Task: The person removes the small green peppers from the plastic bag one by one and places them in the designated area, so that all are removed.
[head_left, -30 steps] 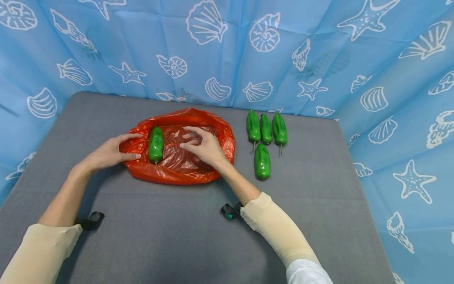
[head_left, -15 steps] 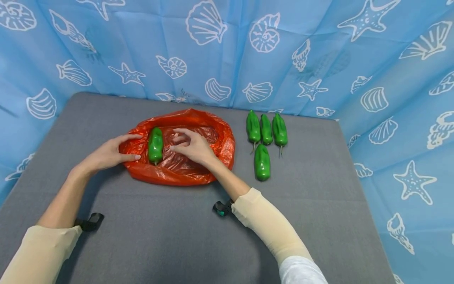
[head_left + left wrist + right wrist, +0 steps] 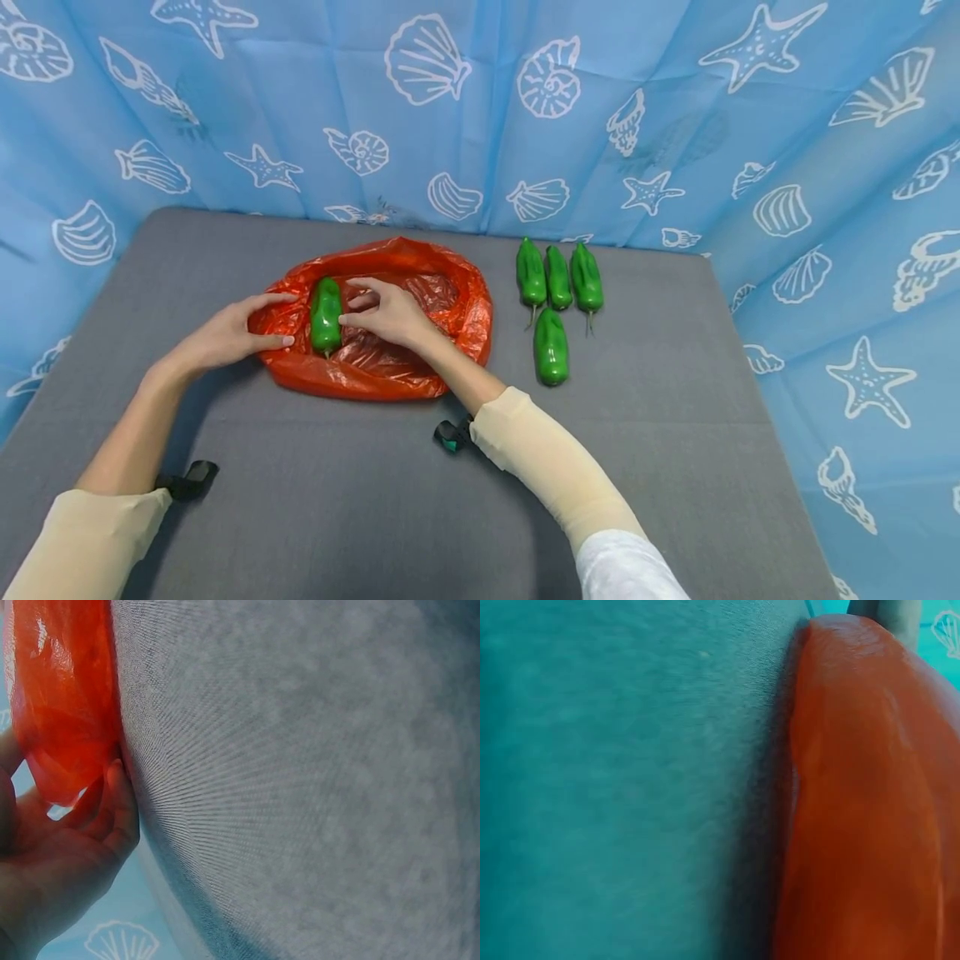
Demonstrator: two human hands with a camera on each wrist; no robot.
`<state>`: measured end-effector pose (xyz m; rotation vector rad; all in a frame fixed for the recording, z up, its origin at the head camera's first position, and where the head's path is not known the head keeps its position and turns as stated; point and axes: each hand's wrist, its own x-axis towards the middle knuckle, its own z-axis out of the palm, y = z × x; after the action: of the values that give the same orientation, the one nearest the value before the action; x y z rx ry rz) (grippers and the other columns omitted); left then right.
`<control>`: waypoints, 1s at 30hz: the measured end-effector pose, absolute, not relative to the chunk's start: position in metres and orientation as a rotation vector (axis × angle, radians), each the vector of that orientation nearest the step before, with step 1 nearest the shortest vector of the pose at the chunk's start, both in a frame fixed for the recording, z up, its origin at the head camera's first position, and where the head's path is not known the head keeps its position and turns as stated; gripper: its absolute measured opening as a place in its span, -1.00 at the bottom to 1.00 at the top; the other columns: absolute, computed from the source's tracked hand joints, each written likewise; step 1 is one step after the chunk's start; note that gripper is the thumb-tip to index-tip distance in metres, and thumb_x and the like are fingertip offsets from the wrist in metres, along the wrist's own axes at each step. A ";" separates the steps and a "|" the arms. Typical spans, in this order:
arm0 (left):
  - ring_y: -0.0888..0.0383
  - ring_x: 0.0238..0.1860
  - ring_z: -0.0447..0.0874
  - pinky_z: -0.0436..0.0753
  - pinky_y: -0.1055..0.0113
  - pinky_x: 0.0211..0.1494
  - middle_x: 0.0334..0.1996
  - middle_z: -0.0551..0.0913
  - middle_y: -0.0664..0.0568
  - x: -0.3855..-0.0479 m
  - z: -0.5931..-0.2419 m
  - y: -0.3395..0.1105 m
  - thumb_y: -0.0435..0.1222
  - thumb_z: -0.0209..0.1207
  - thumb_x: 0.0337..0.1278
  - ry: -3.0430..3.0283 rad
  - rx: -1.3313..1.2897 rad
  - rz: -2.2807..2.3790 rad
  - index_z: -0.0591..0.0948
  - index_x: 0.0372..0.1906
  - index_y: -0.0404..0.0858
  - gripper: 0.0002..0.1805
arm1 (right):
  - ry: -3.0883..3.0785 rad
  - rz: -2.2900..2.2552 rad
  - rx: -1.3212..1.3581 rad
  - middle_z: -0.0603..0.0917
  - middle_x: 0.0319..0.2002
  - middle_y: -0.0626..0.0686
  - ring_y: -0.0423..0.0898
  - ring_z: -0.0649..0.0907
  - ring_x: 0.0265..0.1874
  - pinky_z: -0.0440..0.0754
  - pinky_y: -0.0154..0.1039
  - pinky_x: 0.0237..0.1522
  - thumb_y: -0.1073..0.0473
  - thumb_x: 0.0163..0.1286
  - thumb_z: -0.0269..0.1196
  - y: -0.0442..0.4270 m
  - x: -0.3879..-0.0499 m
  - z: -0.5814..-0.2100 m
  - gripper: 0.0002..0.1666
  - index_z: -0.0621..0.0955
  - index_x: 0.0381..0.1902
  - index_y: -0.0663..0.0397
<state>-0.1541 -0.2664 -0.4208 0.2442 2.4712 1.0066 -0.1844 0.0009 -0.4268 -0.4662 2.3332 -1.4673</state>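
Note:
A red plastic bag [image 3: 367,385] lies on the table with its mouth spread wide. Inside it, toward the left, is one green pepper [image 3: 326,318], stem end facing the person. My left hand [image 3: 225,335] holds the bag's left end, thumb at the front and fingers farther back; in the left wrist view those fingers curve round the red plastic [image 3: 64,690]. Over the bag's opening my right hand [image 3: 393,317] has loosely bent fingers, their tips right beside the pepper; whether they touch it I cannot tell. Only the bag's outer side [image 3: 862,795] shows in the right wrist view.
Right of the bag, three green peppers [image 3: 558,279] lie in a row, with another pepper [image 3: 552,348] in front of them. The grey table [image 3: 337,483] ends at a blue shell-print curtain [image 3: 480,117] behind and to the right.
My right hand has moved left across the bag's opening to the pepper's side. The left hand stays at the bag's end. The head view has shifted slightly.

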 end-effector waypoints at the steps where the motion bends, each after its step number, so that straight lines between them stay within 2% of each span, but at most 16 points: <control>1: -0.50 0.43 -0.03 0.13 -0.46 0.32 0.48 -0.02 -0.50 -0.154 -0.421 -0.266 -0.02 0.25 0.30 2.471 0.240 1.005 0.12 0.54 -0.28 -0.12 | 2.351 -1.441 -0.468 0.74 -0.02 0.04 -0.18 0.71 -0.23 0.67 -0.33 -0.27 0.04 0.27 0.44 -0.001 -0.185 -0.426 -0.26 0.47 0.37 -0.02; 5: -0.47 0.44 -0.02 0.13 -0.45 0.33 0.49 0.00 -0.47 -0.155 -0.421 -0.263 -0.04 0.26 0.29 2.472 0.239 1.010 0.15 0.53 -0.26 -0.14 | 2.406 -1.336 -0.470 0.73 -0.02 -0.02 -0.23 0.67 -0.11 0.60 -0.37 -0.12 -0.01 0.24 0.45 -0.006 -0.189 -0.425 -0.23 0.47 0.38 -0.07; 9: -0.47 0.43 -0.01 0.13 -0.44 0.33 0.49 -0.01 -0.48 -0.156 -0.422 -0.262 -0.02 0.26 0.29 2.469 0.242 1.011 0.14 0.54 -0.26 -0.13 | 2.444 -1.233 -0.496 0.72 -0.01 0.00 -0.21 0.66 -0.09 0.59 -0.37 -0.07 -0.02 0.24 0.45 -0.012 -0.192 -0.428 -0.22 0.46 0.39 -0.07; 13: -0.48 0.44 -0.03 0.11 -0.44 0.34 0.49 -0.02 -0.48 -0.155 -0.423 -0.262 -0.01 0.25 0.29 2.465 0.228 1.018 0.12 0.55 -0.25 -0.11 | 2.470 -1.206 -0.533 0.71 -0.02 0.00 -0.21 0.65 -0.10 0.58 -0.40 -0.14 -0.02 0.27 0.43 -0.017 -0.192 -0.429 -0.26 0.47 0.38 -0.04; 20: -0.49 0.43 -0.03 0.10 -0.45 0.33 0.49 -0.02 -0.49 -0.153 -0.421 -0.264 -0.02 0.25 0.30 2.463 0.233 1.039 0.11 0.55 -0.25 -0.12 | 2.538 -1.194 -0.496 0.71 -0.08 -0.07 -0.25 0.64 -0.16 0.56 -0.44 -0.20 -0.07 0.26 0.42 -0.027 -0.189 -0.432 -0.33 0.54 0.31 -0.12; 30: -0.44 0.43 0.03 0.16 -0.43 0.33 0.49 0.03 -0.46 -0.152 -0.420 -0.265 0.00 0.25 0.30 2.475 0.223 1.029 0.14 0.54 -0.24 -0.13 | 2.659 -1.046 -0.490 0.68 -0.03 -0.11 -0.25 0.59 -0.22 0.53 -0.40 -0.28 -0.24 0.21 0.41 -0.042 -0.182 -0.434 -0.20 0.49 0.38 -0.19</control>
<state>-0.1516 -0.2646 -0.4198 0.2225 2.4750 1.0291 -0.1824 -0.0418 -0.4337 -0.4905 2.6593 -1.0456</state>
